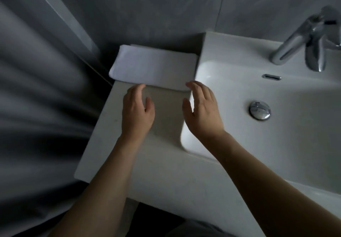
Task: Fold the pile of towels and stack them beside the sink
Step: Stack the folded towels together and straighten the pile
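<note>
Lying flat on white ceramic ledge [103, 144] left of sink, folded white rectangular towel [153, 65], long side running left to right, far end of ledge, right edge just beside basin rim. Showing layered edges at back left corner; count of layers not readable. Hovering at towel's near edge, left hand [137, 111], fingers straight and relaxed, tips at or just short of cloth; contact unclear. Reaching alongside, right hand [202, 111], fingers spread loose, tips at towel's near right corner, gripping nothing. Sitting to the right, white rectangular ceramic sink [258, 144] with chrome round drain plug [259, 110], chrome overflow slot [271, 77], chrome single-lever tap [311, 39]. Backing it all, grey tiled wall [129, 6].
</note>
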Motion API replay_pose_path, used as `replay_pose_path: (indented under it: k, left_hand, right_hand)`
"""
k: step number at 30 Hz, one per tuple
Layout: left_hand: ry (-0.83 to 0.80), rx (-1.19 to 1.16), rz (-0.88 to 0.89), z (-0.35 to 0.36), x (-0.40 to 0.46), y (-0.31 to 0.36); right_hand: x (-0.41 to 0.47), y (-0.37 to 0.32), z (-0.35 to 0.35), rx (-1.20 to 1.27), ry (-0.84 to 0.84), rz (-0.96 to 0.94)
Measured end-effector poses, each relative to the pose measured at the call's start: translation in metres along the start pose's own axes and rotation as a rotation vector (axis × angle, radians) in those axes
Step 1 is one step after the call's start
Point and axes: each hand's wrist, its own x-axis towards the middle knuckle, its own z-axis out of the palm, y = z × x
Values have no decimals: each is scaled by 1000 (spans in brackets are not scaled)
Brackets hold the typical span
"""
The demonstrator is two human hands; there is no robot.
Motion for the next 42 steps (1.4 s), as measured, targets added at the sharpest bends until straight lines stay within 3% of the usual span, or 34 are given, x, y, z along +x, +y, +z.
replay_pose_path:
  k: [3, 6, 11, 15, 21, 23, 26, 29, 31, 33, 38, 42]
  left_hand:
    - [14, -83, -211, -2, 46, -44]
    - [-20, -119, -391, 5, 96, -92]
    - [-73, -217, -740, 22, 163, -161]
    - [-159, -188, -889, 40, 185, -193]
    - [-19, -321, -950, 47, 212, -204]
    - [-4, -340, -804, 45, 211, -192]
    - [-102, -307, -419, 47, 195, -161]
    - [-226, -228, -167, 57, 181, -148]
    - [-263, -183, -209, 64, 180, -146]
    - [-272, -137, -288, 70, 183, -145]
    - [-312, 95, -332, 77, 195, -153]
    - [-271, 89, -223, 78, 188, -150]
  right_hand:
    - [35, -23, 40, 171, -55, 169]
    - [79, -35, 79, 432, -77, 624]
    - [133, -26, 132, 1019, 150, 1375]
    - [154, 0, 150, 1029, 286, 1593]
    - [167, 31, 162, 1063, 479, 1666]
    - [169, 38, 164, 1061, 520, 1680]
    - [168, 37, 163, 957, 563, 1642]
    - [166, 24, 161, 659, 602, 1311]
    - [165, 13, 157, 452, 480, 1040]
    - [166, 8, 153, 265, 324, 900]
    - [189, 18, 146, 404, 121, 1037]
    - [196, 28, 147, 95, 35, 854]
